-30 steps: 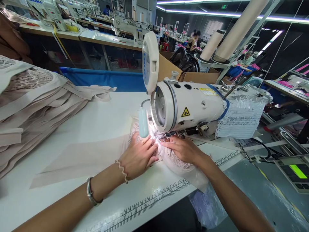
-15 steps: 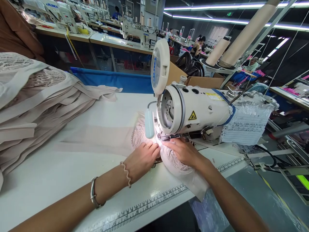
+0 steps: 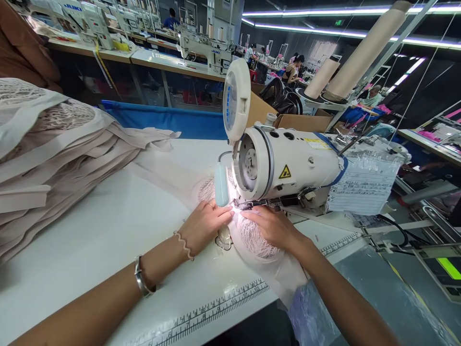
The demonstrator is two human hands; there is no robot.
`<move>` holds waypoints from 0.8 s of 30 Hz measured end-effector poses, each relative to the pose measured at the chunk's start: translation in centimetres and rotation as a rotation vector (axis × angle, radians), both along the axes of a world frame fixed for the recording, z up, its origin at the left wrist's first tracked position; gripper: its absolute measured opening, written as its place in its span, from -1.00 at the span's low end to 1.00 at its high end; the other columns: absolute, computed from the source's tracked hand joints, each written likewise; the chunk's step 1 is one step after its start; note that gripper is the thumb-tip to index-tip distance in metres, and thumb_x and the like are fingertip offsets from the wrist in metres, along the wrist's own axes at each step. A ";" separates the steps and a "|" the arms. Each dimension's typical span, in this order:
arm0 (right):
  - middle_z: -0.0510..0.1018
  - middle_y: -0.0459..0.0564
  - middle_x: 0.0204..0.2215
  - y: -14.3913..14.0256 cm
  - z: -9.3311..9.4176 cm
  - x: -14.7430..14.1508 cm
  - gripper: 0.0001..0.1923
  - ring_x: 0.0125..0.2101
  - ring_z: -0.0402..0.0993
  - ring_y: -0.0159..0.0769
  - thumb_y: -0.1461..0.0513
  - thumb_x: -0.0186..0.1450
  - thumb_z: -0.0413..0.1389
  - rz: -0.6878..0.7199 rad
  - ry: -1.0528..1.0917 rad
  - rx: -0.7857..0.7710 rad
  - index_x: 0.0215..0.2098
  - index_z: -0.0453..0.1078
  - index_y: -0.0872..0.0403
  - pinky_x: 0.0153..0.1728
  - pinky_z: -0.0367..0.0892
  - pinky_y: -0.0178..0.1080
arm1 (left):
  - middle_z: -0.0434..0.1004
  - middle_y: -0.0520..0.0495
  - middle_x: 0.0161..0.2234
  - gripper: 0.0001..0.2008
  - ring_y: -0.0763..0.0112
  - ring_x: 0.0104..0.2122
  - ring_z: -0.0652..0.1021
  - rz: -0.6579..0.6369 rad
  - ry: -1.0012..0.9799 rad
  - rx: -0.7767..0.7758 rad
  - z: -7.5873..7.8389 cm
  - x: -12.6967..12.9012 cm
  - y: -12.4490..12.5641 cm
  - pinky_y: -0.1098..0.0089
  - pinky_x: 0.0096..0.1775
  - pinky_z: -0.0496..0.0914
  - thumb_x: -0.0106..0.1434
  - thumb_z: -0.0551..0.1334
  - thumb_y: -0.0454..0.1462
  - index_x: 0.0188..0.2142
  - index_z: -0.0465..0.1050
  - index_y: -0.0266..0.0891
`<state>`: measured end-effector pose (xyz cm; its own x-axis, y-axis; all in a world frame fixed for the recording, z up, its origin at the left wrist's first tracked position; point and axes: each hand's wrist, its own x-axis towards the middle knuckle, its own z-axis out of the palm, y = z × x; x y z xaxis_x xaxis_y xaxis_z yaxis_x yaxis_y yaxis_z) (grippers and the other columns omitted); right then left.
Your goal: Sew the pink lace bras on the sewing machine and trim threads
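A pale pink lace piece with a plain fabric border runs under the needle area of a white sewing machine. My left hand is closed at the fabric's edge, left of the brightly lit presser foot. My right hand lies over the lace right of the foot, its index finger stretched toward the needle and its fingers pressing the cloth. The needle point itself is lost in glare. A light blue lamp hangs just behind my left fingertips. The machine's round end cover is swung up, baring a disc mechanism.
A tall pile of similar lace pieces covers the table's left side. A printed ruler strip follows the front edge. Thread cones stand back right. A handwritten sheet hangs on the machine. People and other machines are farther back.
The fabric has shifted and turned under the foot; its long tail at the left now angles up and away. My left hand has moved slightly left and up. My right hand stays nearly in place.
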<state>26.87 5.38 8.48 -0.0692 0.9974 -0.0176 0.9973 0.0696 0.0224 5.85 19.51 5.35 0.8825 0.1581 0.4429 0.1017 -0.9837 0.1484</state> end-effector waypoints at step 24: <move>0.59 0.01 -0.25 1.2 -0.9 -0.2 -0.73 -0.29 0.49 -0.24 0.29 0.40 0.00 -0.176 0.217 0.128 -0.01 0.46 -0.03 -0.34 0.31 -0.30 | 0.45 -0.58 0.11 -0.56 -0.21 0.14 0.47 0.184 0.135 0.264 -0.8 1.2 -6.4 0.00 0.10 0.42 0.36 -0.02 -0.38 0.13 0.31 -0.69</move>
